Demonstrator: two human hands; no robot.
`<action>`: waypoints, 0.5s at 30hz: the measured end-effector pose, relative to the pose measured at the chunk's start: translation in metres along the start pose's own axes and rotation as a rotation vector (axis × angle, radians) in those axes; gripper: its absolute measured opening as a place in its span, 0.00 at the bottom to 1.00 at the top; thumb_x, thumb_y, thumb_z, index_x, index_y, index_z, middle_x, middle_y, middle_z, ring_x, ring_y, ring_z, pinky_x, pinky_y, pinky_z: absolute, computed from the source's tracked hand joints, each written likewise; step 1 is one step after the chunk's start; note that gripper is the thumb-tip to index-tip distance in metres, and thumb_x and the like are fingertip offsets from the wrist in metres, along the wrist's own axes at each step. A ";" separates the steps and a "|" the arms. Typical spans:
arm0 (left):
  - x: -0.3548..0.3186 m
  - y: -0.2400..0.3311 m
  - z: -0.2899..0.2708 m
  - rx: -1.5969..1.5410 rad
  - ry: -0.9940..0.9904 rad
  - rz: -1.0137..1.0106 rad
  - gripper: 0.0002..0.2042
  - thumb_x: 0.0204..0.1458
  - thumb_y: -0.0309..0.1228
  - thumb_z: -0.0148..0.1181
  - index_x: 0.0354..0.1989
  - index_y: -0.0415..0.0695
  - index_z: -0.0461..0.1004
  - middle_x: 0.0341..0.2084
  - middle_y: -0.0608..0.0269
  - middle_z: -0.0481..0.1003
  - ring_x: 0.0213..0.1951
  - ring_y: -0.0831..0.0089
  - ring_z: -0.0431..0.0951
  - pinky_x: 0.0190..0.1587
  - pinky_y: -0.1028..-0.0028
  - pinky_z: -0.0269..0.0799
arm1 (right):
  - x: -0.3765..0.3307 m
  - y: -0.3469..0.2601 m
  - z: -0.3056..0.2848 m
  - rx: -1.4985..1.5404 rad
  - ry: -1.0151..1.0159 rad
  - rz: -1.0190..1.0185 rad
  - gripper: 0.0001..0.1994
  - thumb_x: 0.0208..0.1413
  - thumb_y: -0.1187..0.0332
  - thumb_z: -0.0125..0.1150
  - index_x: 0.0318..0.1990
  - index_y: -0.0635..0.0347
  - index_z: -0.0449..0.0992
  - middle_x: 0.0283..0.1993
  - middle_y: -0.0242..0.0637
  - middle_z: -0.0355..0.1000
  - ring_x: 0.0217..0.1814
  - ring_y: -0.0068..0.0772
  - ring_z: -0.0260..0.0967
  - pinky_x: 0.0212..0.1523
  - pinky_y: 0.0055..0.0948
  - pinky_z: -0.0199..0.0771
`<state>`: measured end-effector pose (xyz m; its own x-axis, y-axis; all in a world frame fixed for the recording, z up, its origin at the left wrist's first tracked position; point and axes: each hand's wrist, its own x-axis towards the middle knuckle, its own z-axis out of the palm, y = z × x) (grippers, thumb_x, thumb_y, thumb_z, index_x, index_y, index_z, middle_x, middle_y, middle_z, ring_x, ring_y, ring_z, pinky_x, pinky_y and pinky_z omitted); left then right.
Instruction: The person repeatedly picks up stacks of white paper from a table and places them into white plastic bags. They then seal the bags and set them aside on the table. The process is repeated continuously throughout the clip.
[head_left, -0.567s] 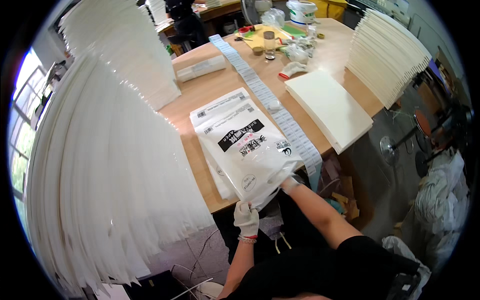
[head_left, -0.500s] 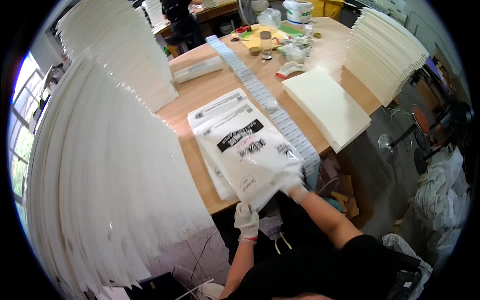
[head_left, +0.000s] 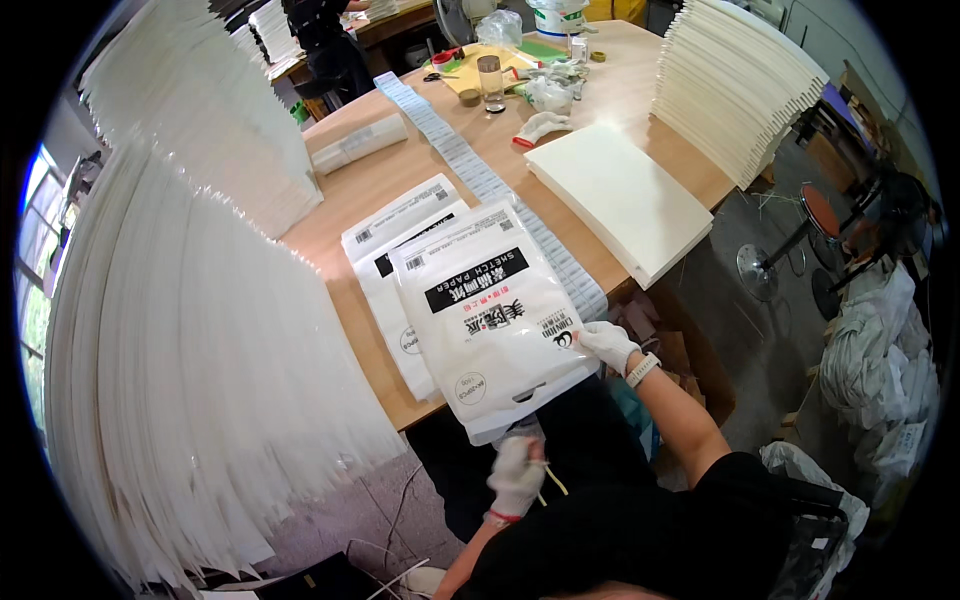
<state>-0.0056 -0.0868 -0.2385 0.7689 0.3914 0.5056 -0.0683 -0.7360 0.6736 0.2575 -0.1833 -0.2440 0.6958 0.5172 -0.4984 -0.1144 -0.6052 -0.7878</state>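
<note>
A white pack of sketch paper in a clear plastic sleeve (head_left: 490, 345) lies tilted at the table's near edge, its lower end past the edge above my lap. My right hand (head_left: 608, 345), in a white knitted glove, grips its right edge near the lower corner. Just below the pack, my gloved left hand (head_left: 517, 472) is curled closed, apart from it and a little blurred; what its fingers hold, if anything, is hidden. Under the pack and to its left, another similar white pack (head_left: 375, 275) lies on the table, partly covered.
Tall piles of clear plastic sleeves (head_left: 200, 330) crowd the left. A label strip (head_left: 460, 155) runs across the table (head_left: 340, 215). To its right are a white paper stack (head_left: 620, 195), a loose glove (head_left: 543, 127), a drinking glass (head_left: 491, 85) and a tall paper pile (head_left: 730, 90).
My right hand has moved from the pack's bottom edge to its right side. The pack has turned flatter toward me, and my left hand has come away from its lower edge, down toward my lap.
</note>
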 end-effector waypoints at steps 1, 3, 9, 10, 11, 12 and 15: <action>0.003 0.000 0.018 -0.243 -0.198 -0.360 0.12 0.48 0.27 0.56 0.39 0.38 0.65 0.23 0.61 0.66 0.24 0.72 0.69 0.29 0.72 0.68 | 0.001 -0.001 0.002 0.045 -0.022 0.010 0.16 0.51 0.58 0.54 0.36 0.62 0.77 0.31 0.33 0.74 0.30 0.22 0.68 0.32 0.21 0.66; 0.025 0.010 0.051 -0.753 -0.306 -0.925 0.14 0.50 0.32 0.56 0.42 0.38 0.65 0.24 0.64 0.67 0.23 0.77 0.68 0.27 0.75 0.68 | 0.001 -0.001 0.004 0.181 -0.091 0.041 0.17 0.52 0.57 0.54 0.36 0.64 0.77 0.30 0.33 0.74 0.30 0.22 0.68 0.32 0.22 0.66; 0.090 0.013 0.095 -0.078 -0.442 -0.650 0.15 0.46 0.40 0.60 0.32 0.38 0.71 0.18 0.58 0.71 0.21 0.65 0.71 0.25 0.68 0.67 | 0.001 -0.003 -0.001 -0.025 -0.101 -0.002 0.18 0.48 0.54 0.53 0.33 0.62 0.78 0.29 0.37 0.74 0.30 0.26 0.70 0.32 0.23 0.69; 0.095 0.015 0.096 0.142 -0.476 -0.514 0.15 0.46 0.40 0.60 0.31 0.38 0.71 0.18 0.55 0.72 0.22 0.61 0.72 0.26 0.65 0.67 | 0.002 -0.002 -0.002 -0.082 -0.087 -0.010 0.19 0.48 0.53 0.53 0.33 0.61 0.78 0.29 0.38 0.74 0.30 0.27 0.71 0.34 0.24 0.69; 0.095 0.006 0.103 -0.025 -0.237 -0.277 0.14 0.46 0.40 0.58 0.26 0.38 0.72 0.21 0.49 0.73 0.24 0.53 0.72 0.27 0.60 0.66 | 0.003 -0.001 -0.003 -0.050 -0.092 -0.035 0.21 0.46 0.50 0.52 0.33 0.60 0.78 0.30 0.40 0.74 0.32 0.31 0.71 0.36 0.25 0.68; 0.095 0.004 0.106 -0.014 -0.240 -0.289 0.14 0.47 0.39 0.58 0.26 0.38 0.72 0.21 0.49 0.73 0.24 0.53 0.72 0.27 0.61 0.66 | 0.005 -0.002 -0.004 -0.050 -0.114 -0.019 0.20 0.46 0.51 0.53 0.33 0.60 0.78 0.29 0.38 0.74 0.31 0.29 0.70 0.35 0.24 0.67; 0.096 0.009 0.100 0.017 -0.238 -0.231 0.10 0.49 0.33 0.54 0.23 0.39 0.72 0.20 0.50 0.73 0.22 0.53 0.72 0.25 0.63 0.65 | -0.001 -0.018 -0.007 -0.095 -0.044 -0.013 0.19 0.45 0.52 0.55 0.33 0.58 0.79 0.27 0.36 0.74 0.31 0.26 0.70 0.33 0.23 0.67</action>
<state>0.1311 -0.1113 -0.2376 0.8901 0.4099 0.1990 0.1339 -0.6527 0.7457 0.2632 -0.1772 -0.2269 0.6650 0.5499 -0.5054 -0.0364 -0.6520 -0.7574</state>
